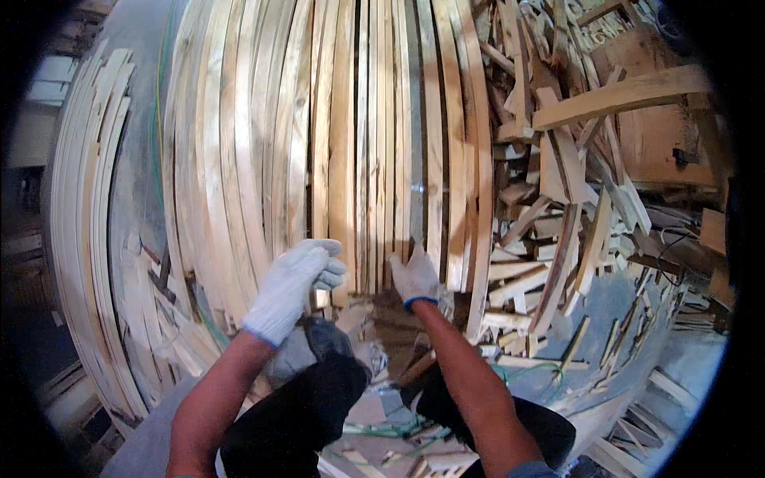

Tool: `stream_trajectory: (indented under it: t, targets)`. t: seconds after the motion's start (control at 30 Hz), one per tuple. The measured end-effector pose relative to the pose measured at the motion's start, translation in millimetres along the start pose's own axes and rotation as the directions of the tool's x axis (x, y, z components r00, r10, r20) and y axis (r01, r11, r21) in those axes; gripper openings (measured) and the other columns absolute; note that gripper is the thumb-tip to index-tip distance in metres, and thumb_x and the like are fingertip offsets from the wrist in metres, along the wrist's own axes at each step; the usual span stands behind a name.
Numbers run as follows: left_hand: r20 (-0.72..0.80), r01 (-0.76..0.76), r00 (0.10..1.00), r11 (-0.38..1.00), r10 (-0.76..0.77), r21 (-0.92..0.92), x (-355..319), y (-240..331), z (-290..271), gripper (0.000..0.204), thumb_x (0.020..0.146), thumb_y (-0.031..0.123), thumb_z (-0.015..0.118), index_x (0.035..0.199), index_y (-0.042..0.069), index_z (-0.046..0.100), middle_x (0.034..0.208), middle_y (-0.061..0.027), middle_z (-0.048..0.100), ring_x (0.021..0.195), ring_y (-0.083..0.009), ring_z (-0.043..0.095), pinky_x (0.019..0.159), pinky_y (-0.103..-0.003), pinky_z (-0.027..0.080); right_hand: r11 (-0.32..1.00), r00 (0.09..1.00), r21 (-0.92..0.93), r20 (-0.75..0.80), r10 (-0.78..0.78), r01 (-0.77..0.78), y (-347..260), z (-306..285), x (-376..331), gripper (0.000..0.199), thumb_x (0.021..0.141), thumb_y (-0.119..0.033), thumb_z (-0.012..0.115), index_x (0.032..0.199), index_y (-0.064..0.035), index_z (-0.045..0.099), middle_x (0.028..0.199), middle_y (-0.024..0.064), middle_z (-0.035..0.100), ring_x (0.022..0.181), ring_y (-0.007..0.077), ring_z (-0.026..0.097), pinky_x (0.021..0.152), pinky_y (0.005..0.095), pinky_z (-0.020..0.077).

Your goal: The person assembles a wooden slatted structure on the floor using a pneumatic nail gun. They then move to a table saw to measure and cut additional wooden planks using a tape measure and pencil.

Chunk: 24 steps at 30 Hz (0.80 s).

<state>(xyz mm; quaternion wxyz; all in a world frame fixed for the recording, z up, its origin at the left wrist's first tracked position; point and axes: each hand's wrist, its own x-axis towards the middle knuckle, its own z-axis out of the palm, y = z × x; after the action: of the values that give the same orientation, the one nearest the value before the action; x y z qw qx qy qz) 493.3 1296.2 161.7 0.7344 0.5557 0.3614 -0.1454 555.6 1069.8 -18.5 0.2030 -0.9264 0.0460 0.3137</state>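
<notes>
"Boards (343,143) lie where, from the left hand (295,283) and the right hand (416,276)?"

"Toward twelve o'clock: long, pale lengths side by side, their near ends close to both."

"How's the left?"

"White-gloved, fingers curled and pointing to two o'clock by those ends; whether they grip anything, I can't tell."

"And the right?"

"Gloved too, thumb and forefinger spread apart, aimed at twelve. I can't tell if it touches wood."

"Around them?"

"Scrap wood (566,159) at two o'clock from the right, thin strips (84,199) at ten from the left."
</notes>
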Motion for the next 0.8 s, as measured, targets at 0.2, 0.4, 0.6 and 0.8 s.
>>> stream_trajectory:
  t: [0.2,0.4,0.6,0.8]
  targets:
    - [0.164,0.172,0.970,0.984,-0.177,0.043,99.1,-99.6,16.1,0.035,0.105,0.024,0.054,0.125,-0.004,0.060,0.096,-0.0096,0.069,0.081,-0.0156,0.065,0.075,-0.030,0.055,0.972,0.973,-0.120,-0.090,-0.213,0.201,6.8,17.9,17.7,0.066,0.084,-0.053,0.076,0.119,0.0006,0.058,0.106,0.0258,0.066,0.100,0.0437,0.068,0.085,0.0545,0.0556]
    - [0.178,0.167,0.962,0.961,-0.208,0.220,153.9,-120.9,24.9,0.031,0.106,0.023,0.055,0.121,-0.003,0.063,0.095,-0.0074,0.070,0.077,-0.0149,0.065,0.074,-0.030,0.055,0.959,0.971,-0.181,-0.060,-0.233,0.219,13.7,17.7,27.5,0.074,0.081,-0.068,0.074,0.110,-0.0010,0.058,0.102,0.0195,0.068,0.089,0.0369,0.073,0.069,0.0501,0.0588]
    - [0.162,-0.106,0.986,0.856,0.026,0.506,192.5,-135.8,42.6,0.034,0.105,0.030,0.055,0.115,0.000,0.067,0.094,-0.0108,0.073,0.080,-0.0196,0.070,0.075,-0.032,0.056,0.922,0.931,-0.166,-0.055,-0.362,0.349,39.2,38.1,49.1,0.066,0.088,-0.066,0.067,0.108,-0.0030,0.061,0.096,0.0196,0.071,0.086,0.0385,0.073,0.069,0.0505,0.0583]
    - [0.192,-0.213,0.975,0.704,0.110,0.678,181.0,-132.9,63.7,0.041,0.101,0.035,0.053,0.113,-0.002,0.067,0.095,-0.0165,0.072,0.085,-0.0270,0.071,0.080,-0.039,0.056,0.899,0.910,-0.158,-0.007,-0.415,0.409,42.1,36.2,52.2,0.062,0.089,-0.061,0.067,0.110,-0.0030,0.062,0.103,0.0224,0.072,0.091,0.0386,0.074,0.074,0.0516,0.0590]
